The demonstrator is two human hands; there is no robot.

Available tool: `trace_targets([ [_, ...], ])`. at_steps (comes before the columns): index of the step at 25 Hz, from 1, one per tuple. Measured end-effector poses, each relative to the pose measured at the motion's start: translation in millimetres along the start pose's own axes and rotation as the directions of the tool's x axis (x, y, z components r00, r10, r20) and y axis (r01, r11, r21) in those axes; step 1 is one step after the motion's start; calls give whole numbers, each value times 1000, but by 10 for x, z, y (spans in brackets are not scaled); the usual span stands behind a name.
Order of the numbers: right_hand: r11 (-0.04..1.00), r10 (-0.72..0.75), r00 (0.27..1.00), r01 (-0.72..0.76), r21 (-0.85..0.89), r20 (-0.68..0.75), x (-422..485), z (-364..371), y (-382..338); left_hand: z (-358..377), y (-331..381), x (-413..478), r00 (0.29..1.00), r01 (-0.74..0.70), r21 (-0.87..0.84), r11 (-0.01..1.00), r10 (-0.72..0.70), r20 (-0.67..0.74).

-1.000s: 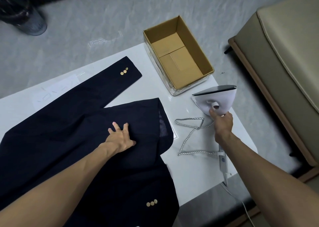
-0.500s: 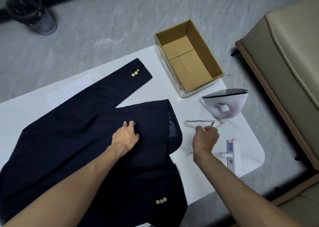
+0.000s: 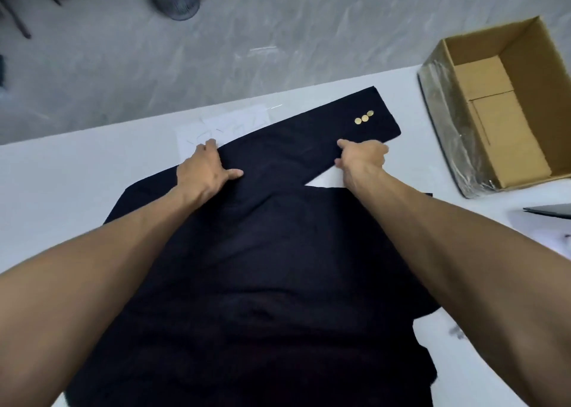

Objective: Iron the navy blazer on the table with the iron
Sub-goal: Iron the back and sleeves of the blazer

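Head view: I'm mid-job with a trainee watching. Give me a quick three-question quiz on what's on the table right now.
1. True or false: the left hand and the right hand are both on the sleeve of the navy blazer.
2. How many gold buttons show near the sleeve's end? A two, B three, C five.
3. Fill in: the cardboard box stands on the table, to the ___ of the sleeve.
Key: 1 true; 2 B; 3 right.
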State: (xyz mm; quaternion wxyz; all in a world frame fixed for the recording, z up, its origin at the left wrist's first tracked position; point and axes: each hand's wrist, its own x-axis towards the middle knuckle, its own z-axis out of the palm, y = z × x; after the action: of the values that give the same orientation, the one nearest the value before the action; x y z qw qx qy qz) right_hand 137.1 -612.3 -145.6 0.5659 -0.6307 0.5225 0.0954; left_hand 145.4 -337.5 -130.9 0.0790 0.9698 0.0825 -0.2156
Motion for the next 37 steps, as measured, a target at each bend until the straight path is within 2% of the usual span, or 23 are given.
trace_targets([
  [1, 998, 39, 998, -42, 44, 49, 15, 89, 14, 9, -63, 59, 999, -32, 64, 997, 30, 41],
  [3, 998, 1, 997, -6, 59, 80, 0, 186, -22, 9, -133, 102, 996, -81, 104, 991, 79, 31],
  [5, 969, -229, 972, 223, 103, 51, -79, 263, -259, -53, -191, 109, 993, -22, -37, 999, 18, -114],
  [7, 887, -459, 874, 439, 142, 160, -172, 326, -575, -159, -250, 157, 959, 83, -283, 955, -154, -239],
  [8, 867, -499, 836, 485, 118, 228, -199, 319, -648, -212, -276, 136, 942, 99, -360, 928, -204, -267],
  [9, 846, -510, 814, 532, -5, 277, -218, 255, -635, -251, -285, 66, 940, 69, -365, 929, -183, -289],
  [10, 788, -503, 806, 576, -218, 312, -221, 137, -528, -249, -284, -48, 940, -36, -314, 949, -75, -333],
  [12, 498, -447, 818, 564, -658, 363, -231, -287, -143, -113, -224, -367, 866, -395, -54, 917, 352, -356],
  [13, 349, -404, 838, 513, -784, 368, -250, -539, 66, 21, -175, -543, 788, -557, 127, 821, 571, -232],
  [14, 218, -376, 845, 480, -850, 381, -303, -789, 263, 180, -126, -702, 718, -666, 257, 701, 695, -36],
  [16, 31, -403, 786, 524, -851, 469, -317, -1151, 551, 486, -41, -872, 676, -728, 409, 550, 673, 300],
  [17, 3, -441, 742, 564, -826, 505, -286, -1226, 582, 618, -9, -891, 689, -719, 445, 534, 635, 350],
  [19, 43, -541, 676, 616, -787, 500, -152, -1140, 403, 754, 78, -872, 743, -662, 495, 563, 582, 332],
  [21, 115, -672, 603, 659, -744, 430, 11, -867, 35, 717, 186, -787, 818, -570, 471, 673, 515, 255],
  [23, 152, -722, 582, 660, -736, 373, 68, -693, -192, 631, 318, -719, 875, -484, 360, 798, 447, 186],
  [25, 224, -714, 641, 590, -776, 281, -38, -719, -62, 520, 416, -631, 909, -417, 279, 865, 405, 103],
  [27, 439, -581, 804, 442, -783, 128, -204, -912, 283, 352, 483, -442, 921, -386, 206, 899, 389, 27],
  [28, 554, -458, 887, 337, -762, 59, -260, -1013, 450, 252, 498, -320, 924, -381, 192, 905, 381, 35],
  [30, 669, -289, 957, 194, -718, -9, -305, -1116, 699, 90, 484, -73, 913, -405, 236, 883, 378, 153],
  [32, 663, -305, 952, 209, -718, -5, -273, -1115, 821, 34, 448, 55, 894, -426, 251, 869, 362, 264],
  [33, 621, -349, 937, 243, -745, 14, -254, -1106, 834, 43, 417, 66, 906, -399, 212, 892, 348, 242],
  [35, 557, -441, 895, 336, -759, 73, -188, -1075, 741, 77, 352, 30, 963, -268, 59, 962, 266, 45],
  [37, 602, -520, 852, 420, -679, 66, -42, -1027, 491, 63, 311, 2, 981, -150, -78, 986, 139, -136],
])
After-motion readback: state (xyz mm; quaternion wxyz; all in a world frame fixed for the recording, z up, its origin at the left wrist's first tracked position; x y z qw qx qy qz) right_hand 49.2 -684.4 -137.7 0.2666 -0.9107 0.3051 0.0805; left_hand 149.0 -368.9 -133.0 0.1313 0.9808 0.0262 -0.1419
